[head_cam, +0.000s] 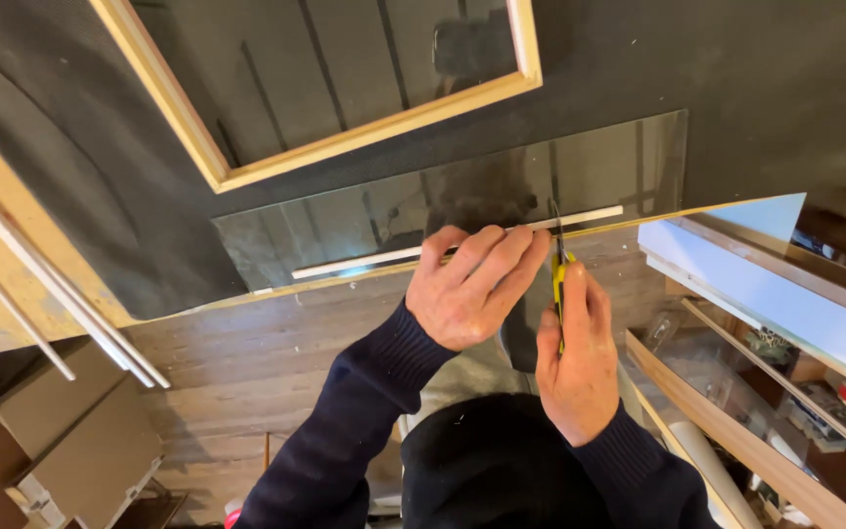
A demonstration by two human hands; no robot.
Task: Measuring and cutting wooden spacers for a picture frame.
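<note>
A glass pane (364, 220) lies on the dark felt table top (756, 78), its near edge at the table's front edge. A thin white strip (364, 259) runs along that near edge of the glass. My left hand (472, 284) presses flat on the strip and the glass edge, fingers pointing right. My right hand (575, 353) grips a yellow-and-black cutter (559, 274), whose blade points up onto the glass just right of my left fingertips.
A light wooden frame (345, 142) with a glass or mirror inside lies on the felt behind the pane. Wooden strips and thin white rods (61, 313) stick out at the left. At the right stand white boards (736, 284) and shelves of clutter. Wood floor below.
</note>
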